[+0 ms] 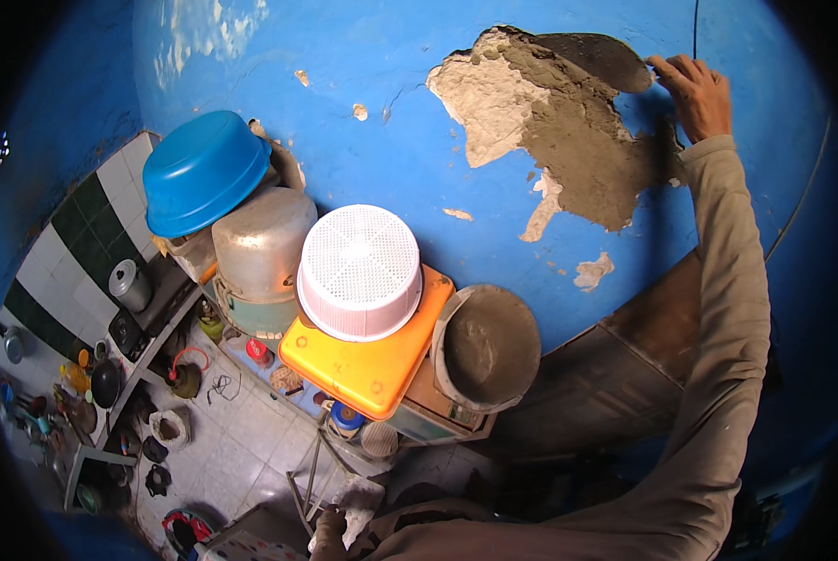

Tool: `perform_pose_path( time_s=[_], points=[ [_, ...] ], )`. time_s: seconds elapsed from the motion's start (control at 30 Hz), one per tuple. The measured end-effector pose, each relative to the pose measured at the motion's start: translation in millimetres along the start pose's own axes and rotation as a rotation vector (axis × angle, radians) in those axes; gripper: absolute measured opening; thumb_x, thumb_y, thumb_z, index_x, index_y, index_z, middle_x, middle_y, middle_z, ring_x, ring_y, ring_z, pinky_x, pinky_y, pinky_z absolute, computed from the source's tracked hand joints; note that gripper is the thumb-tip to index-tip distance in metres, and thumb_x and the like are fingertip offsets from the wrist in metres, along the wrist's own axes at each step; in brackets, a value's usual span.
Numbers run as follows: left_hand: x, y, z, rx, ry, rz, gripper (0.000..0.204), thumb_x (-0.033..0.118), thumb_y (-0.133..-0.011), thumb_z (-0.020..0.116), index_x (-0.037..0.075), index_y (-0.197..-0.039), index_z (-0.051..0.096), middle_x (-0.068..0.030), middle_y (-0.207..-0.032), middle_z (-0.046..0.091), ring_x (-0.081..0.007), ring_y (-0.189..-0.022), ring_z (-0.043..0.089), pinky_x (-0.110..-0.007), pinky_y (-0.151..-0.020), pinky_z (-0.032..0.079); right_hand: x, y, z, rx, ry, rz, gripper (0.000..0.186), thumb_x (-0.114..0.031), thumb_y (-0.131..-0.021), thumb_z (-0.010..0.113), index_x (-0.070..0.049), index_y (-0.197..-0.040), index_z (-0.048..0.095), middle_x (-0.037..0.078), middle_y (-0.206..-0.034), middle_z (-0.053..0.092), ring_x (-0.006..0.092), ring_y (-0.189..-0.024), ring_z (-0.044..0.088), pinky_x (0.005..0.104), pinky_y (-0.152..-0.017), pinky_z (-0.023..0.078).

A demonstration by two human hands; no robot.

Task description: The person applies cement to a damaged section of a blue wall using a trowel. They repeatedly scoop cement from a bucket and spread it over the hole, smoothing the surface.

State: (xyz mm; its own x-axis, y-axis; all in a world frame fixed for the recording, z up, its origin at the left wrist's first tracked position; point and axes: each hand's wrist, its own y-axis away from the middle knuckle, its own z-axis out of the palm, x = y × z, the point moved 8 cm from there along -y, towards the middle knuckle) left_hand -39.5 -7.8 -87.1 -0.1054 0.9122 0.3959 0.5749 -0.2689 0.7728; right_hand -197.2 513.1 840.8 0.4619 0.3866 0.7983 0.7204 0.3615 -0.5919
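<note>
My right hand (695, 98) grips a dark trowel (597, 61), its blade against the top of a broken patch (583, 154) in the blue wall (363, 159). Grey wet mortar covers much of the patch; pale bare plaster shows at its left. At the bottom edge my left hand (330, 524) is closed beside a pale, stained flat object (358, 491) and thin metal bars; exactly what it grips is unclear. Below the patch stands a bucket (484, 351) with grey mortar inside.
Left of the bucket are a yellow lid (344, 374) with a white colander (358, 266) on it, metal pots (260, 234) and a blue basin (204, 173). A counter with pans (106, 379) and a tiled floor (241, 439) lie left. A dark cabinet (606, 393) stands right.
</note>
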Motion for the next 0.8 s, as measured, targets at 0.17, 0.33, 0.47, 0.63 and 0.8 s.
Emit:
perform_pose_path(
  time_s=[0.17, 0.33, 0.47, 0.63, 0.8],
  points=[
    [-24.5, -21.9, 21.5, 0.034, -0.022, 0.012, 0.030, 0.015, -0.083, 0.049, 0.014, -0.111, 0.061, -0.0153, -0.118, 0.055, -0.0283, -0.114, 0.050, -0.036, -0.094, 0.041, -15.1, 7.7, 8.6, -0.046, -0.003, 0.041, 0.035, -0.009, -0.081, 0.053, -0.030, -0.109, 0.058, -0.006, -0.094, 0.056, 0.0147, -0.090, 0.053, 0.0351, -0.078, 0.040],
    [-42.2, -43.6, 32.8, 0.087, -0.017, 0.173, 0.031, 0.011, -0.080, 0.050, 0.014, -0.107, 0.063, -0.0144, -0.114, 0.057, -0.0273, -0.112, 0.051, -0.036, -0.092, 0.043, 0.6, 30.6, 10.2, -0.059, -0.048, 0.070, 0.042, -0.010, -0.080, 0.057, -0.031, -0.117, 0.053, -0.004, -0.094, 0.056, 0.0171, -0.089, 0.053, 0.0365, -0.077, 0.040],
    [-31.6, -29.2, 24.3, 0.116, 0.110, 0.007, 0.030, 0.011, -0.077, 0.050, 0.012, -0.104, 0.063, -0.0142, -0.111, 0.059, -0.0273, -0.111, 0.052, -0.037, -0.092, 0.043, -11.1, 60.2, -4.4, -0.142, -0.154, 0.164, 0.039, -0.012, -0.081, 0.059, -0.024, -0.118, 0.053, 0.001, -0.092, 0.055, 0.0218, -0.085, 0.054, 0.0373, -0.070, 0.042],
    [-11.6, -31.4, 34.6, 0.051, -0.541, 0.449, 0.031, 0.009, -0.075, 0.051, 0.012, -0.103, 0.063, -0.0129, -0.114, 0.058, -0.0272, -0.113, 0.050, -0.036, -0.093, 0.043, -93.3, 118.5, 24.8, -0.308, -1.078, 0.513, 0.032, -0.026, -0.088, 0.052, 0.001, -0.106, 0.053, 0.017, -0.090, 0.063, 0.0283, -0.082, 0.062, 0.0348, -0.074, 0.049],
    [-36.5, -42.7, 20.2, 0.142, -0.050, 0.283, 0.038, 0.023, -0.084, 0.057, 0.005, -0.117, 0.053, -0.0174, -0.110, 0.060, -0.0290, -0.103, 0.057, -0.035, -0.089, 0.044, -152.9, 128.0, 52.0, -0.525, -1.878, 1.027, 0.029, -0.028, -0.091, 0.048, 0.001, -0.089, 0.052, 0.004, -0.060, 0.049, 0.0092, -0.039, 0.041, 0.0242, -0.032, 0.031]
  ],
)
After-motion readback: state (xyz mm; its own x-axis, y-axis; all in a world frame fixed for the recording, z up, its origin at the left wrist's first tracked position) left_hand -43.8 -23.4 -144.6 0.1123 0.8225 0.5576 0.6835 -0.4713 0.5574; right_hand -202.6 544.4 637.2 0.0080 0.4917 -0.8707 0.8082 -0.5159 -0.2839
